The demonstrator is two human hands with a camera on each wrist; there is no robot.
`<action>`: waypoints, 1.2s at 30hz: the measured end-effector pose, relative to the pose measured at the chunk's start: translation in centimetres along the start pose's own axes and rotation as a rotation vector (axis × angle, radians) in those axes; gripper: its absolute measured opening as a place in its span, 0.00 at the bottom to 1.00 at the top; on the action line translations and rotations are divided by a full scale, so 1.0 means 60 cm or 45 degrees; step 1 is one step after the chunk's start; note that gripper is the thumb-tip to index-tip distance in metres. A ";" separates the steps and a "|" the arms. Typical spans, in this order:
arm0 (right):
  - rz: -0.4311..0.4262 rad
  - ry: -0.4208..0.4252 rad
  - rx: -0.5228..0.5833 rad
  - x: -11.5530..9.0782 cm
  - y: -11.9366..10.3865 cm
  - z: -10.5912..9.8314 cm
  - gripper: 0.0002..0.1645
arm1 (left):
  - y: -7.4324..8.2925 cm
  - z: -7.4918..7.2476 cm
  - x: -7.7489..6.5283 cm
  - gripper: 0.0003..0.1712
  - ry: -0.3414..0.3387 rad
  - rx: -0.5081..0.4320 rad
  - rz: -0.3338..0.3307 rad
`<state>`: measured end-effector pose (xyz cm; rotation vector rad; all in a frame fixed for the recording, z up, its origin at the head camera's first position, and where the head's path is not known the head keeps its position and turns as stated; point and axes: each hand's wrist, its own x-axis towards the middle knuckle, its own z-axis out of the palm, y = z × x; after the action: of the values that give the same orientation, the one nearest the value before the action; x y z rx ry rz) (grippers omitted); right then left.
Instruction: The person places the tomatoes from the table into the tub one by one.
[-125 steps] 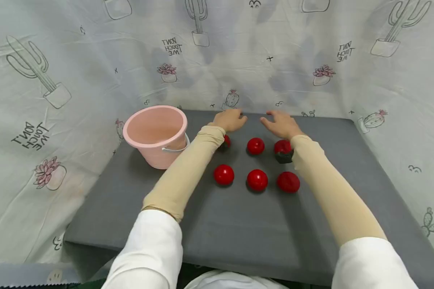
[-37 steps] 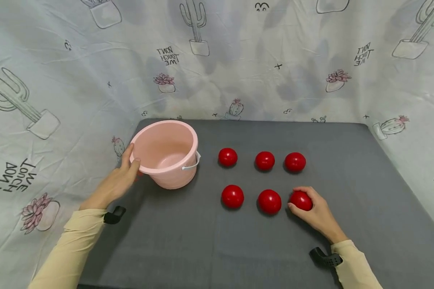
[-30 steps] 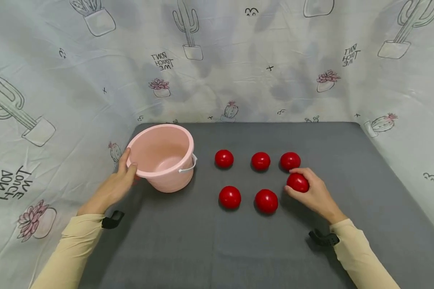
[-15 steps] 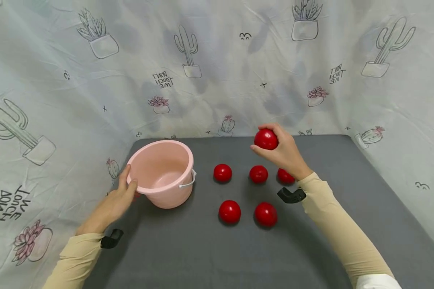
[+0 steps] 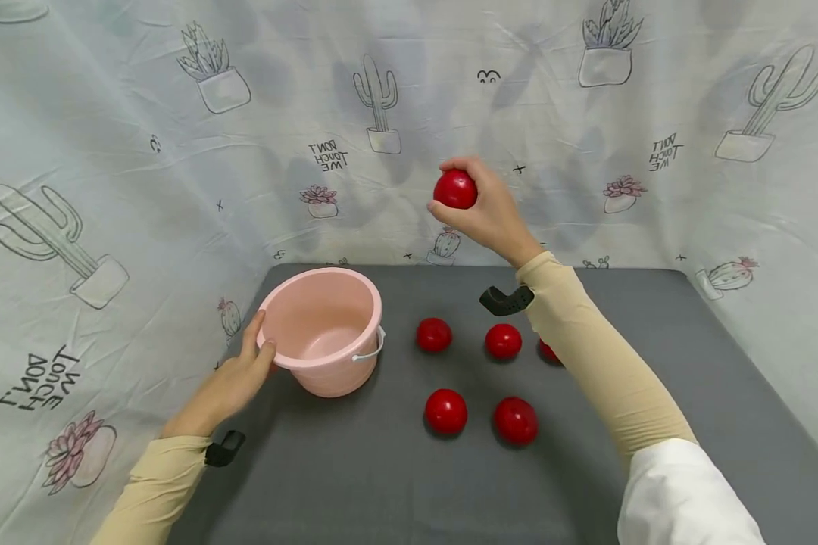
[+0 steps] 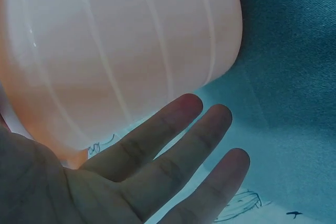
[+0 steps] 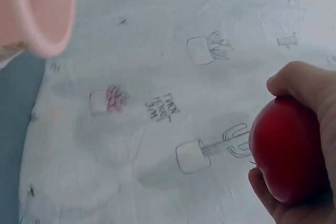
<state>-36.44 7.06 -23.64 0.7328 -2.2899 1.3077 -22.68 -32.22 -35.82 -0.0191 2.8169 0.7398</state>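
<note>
High above the far part of the table, my right hand (image 5: 487, 208) holds a glossy red apple (image 5: 455, 189) between thumb and fingers. The right wrist view shows the same apple (image 7: 289, 150) with a dimple at its edge. My left hand (image 5: 228, 382) holds the left rim of a pink bucket (image 5: 334, 375) with thumb and index finger. Three of its fingers (image 6: 173, 174) stretch out straight beneath the bucket wall (image 6: 121, 40) in the left wrist view. Inside, the visible part of the bucket holds nothing.
Several more red apples (image 5: 446, 412) lie in two rows on the grey tabletop (image 5: 354, 469); one (image 5: 548, 352) is partly hidden by the right forearm. A white handle (image 5: 371, 348) hangs at the bucket's right side. A cactus-print cloth (image 5: 409, 91) encloses the table.
My right hand has taken the front right apple, lifted it and carried it up and leftward. Earlier both hands reached to the table's back; the left now holds the bucket rim.
</note>
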 end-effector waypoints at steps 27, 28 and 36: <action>0.318 -0.335 1.351 0.107 -0.015 0.118 0.21 | 0.003 -0.002 0.000 0.38 0.031 0.017 -0.059; 0.319 -0.336 1.366 0.110 -0.017 0.126 0.20 | 0.002 -0.002 0.000 0.38 0.034 0.015 -0.060; 0.299 -0.486 1.521 0.119 -0.022 0.184 0.20 | 0.002 0.000 0.001 0.36 0.041 -0.013 -0.057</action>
<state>-42.13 -4.89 -23.96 1.1280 -1.6481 2.8838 -22.74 -32.13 -35.76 -0.0962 2.8331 0.7498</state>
